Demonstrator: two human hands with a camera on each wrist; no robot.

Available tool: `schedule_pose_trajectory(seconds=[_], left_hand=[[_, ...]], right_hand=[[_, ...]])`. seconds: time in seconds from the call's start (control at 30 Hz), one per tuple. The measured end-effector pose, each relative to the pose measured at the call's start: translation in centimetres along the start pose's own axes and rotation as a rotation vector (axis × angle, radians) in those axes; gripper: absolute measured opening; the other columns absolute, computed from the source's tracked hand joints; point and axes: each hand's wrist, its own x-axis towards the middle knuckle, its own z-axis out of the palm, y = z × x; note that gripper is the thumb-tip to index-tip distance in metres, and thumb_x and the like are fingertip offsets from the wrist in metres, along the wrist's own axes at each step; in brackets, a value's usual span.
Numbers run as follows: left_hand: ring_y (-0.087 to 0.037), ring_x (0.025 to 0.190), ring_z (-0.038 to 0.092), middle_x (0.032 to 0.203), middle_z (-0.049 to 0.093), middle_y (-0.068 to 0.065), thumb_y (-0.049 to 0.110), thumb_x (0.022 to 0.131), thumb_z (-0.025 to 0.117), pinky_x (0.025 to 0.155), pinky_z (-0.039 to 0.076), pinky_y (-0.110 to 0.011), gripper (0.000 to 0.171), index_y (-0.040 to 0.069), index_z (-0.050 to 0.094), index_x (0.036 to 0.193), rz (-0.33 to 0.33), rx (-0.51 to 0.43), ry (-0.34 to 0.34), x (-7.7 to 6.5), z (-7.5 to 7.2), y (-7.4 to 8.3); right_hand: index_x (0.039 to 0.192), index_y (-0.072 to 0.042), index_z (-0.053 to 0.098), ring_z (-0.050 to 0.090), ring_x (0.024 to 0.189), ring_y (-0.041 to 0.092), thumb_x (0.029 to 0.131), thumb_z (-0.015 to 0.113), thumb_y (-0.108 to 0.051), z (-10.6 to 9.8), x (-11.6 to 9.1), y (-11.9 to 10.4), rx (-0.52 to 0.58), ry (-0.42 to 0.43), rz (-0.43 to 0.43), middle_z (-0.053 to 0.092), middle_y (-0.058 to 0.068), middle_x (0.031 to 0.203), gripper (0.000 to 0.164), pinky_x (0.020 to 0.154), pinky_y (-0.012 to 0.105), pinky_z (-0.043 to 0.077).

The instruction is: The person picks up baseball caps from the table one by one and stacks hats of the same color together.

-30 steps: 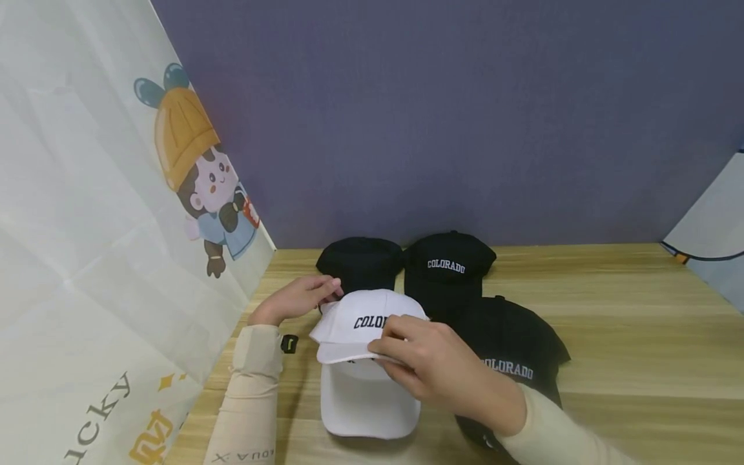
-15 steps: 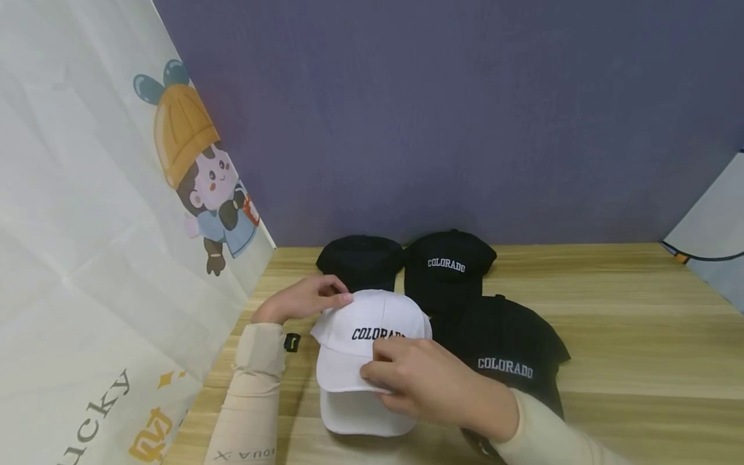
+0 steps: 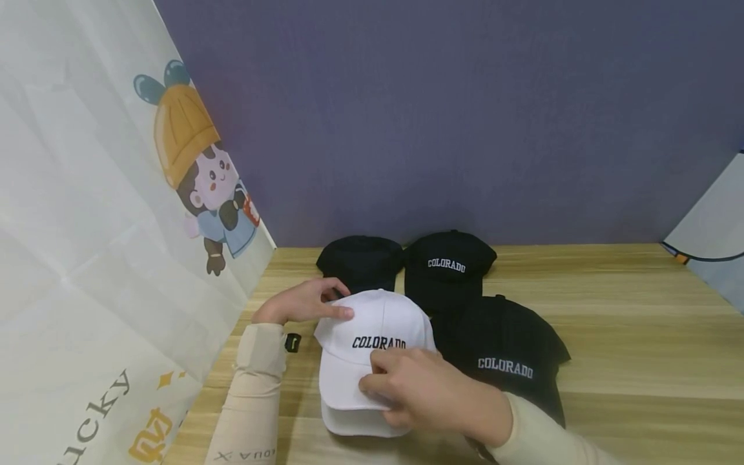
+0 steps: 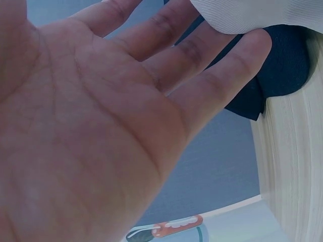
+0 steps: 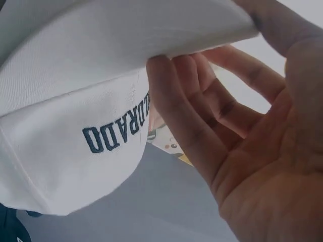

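Note:
An upper white baseball cap (image 3: 401, 316) with dark COLORADO lettering sits over a second white cap, whose brim (image 3: 360, 422) shows below. My right hand (image 3: 427, 391) pinches the upper cap's brim between thumb and fingers; the right wrist view shows the brim (image 5: 202, 30) in that grip. At the crown's left side is my left hand (image 3: 305, 302), its thumb on or close against the fabric. In the left wrist view the fingers (image 4: 222, 85) reach out fairly straight to the white cap's edge (image 4: 237, 12). Most of the lower cap is hidden.
Two black caps (image 3: 360, 258) (image 3: 450, 248) stand at the back against the dark panel (image 3: 453, 116). Another black cap (image 3: 506, 336) lies at the right, partly behind my right forearm. A small black item (image 3: 292, 342) is beside my left wrist. A printed white sheet (image 3: 75, 213) borders the left side.
The upper white cap's brim has come down and toward me in my right hand's grip, covering more of the lower cap. My left thumb has moved onto the crown's side.

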Motion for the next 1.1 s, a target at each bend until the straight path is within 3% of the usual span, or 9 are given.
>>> schedule_pose_trajectory(seconds=[0.23, 0.5, 0.73, 1.1], left_hand=[[-0.020, 0.098, 0.062, 0.110, 0.067, -0.007, 0.047, 0.083, 0.083, 0.085, 0.053, -0.035, 0.061, 0.013, 0.062, 0.129, -0.009, -0.007, -0.014, 0.0, 0.0, 0.1], [-0.020, 0.095, 0.061, 0.108, 0.066, -0.007, 0.045, 0.082, 0.086, 0.081, 0.052, -0.033, 0.061, 0.014, 0.062, 0.129, -0.023, 0.010, -0.024, -0.1, 0.1, 0.2], [-0.021, 0.098, 0.061, 0.111, 0.066, -0.008, 0.045, 0.080, 0.086, 0.083, 0.052, -0.034, 0.062, 0.014, 0.062, 0.128, -0.021, 0.008, -0.031, -0.2, 0.0, 0.3], [-0.022, 0.102, 0.060, 0.116, 0.065, -0.009, 0.044, 0.078, 0.088, 0.087, 0.053, -0.037, 0.067, 0.014, 0.060, 0.131, -0.047, 0.002, -0.038, -0.1, 0.2, 0.3]], right_hand=[[0.104, -0.028, 0.070, 0.044, 0.073, 0.002, 0.077, 0.084, -0.030, 0.9, 0.4, -0.6, -0.033, -0.019, -0.022, 0.049, -0.010, 0.086, 0.031, 0.062, 0.013, 0.035], [0.108, -0.030, 0.071, 0.054, 0.087, 0.005, 0.074, 0.086, -0.027, 1.8, 0.4, -1.0, 0.028, -0.054, 0.040, 0.062, -0.009, 0.106, 0.037, 0.066, 0.016, 0.043], [0.110, -0.030, 0.066, 0.051, 0.091, 0.007, 0.074, 0.085, -0.026, 2.2, 0.4, -1.3, 0.043, -0.112, 0.057, 0.060, -0.010, 0.111, 0.041, 0.068, 0.018, 0.045], [0.118, -0.029, 0.064, 0.050, 0.095, 0.005, 0.081, 0.084, -0.035, 2.1, 0.2, -1.4, 0.041, -0.183, 0.032, 0.058, -0.010, 0.115, 0.042, 0.070, 0.017, 0.046]])
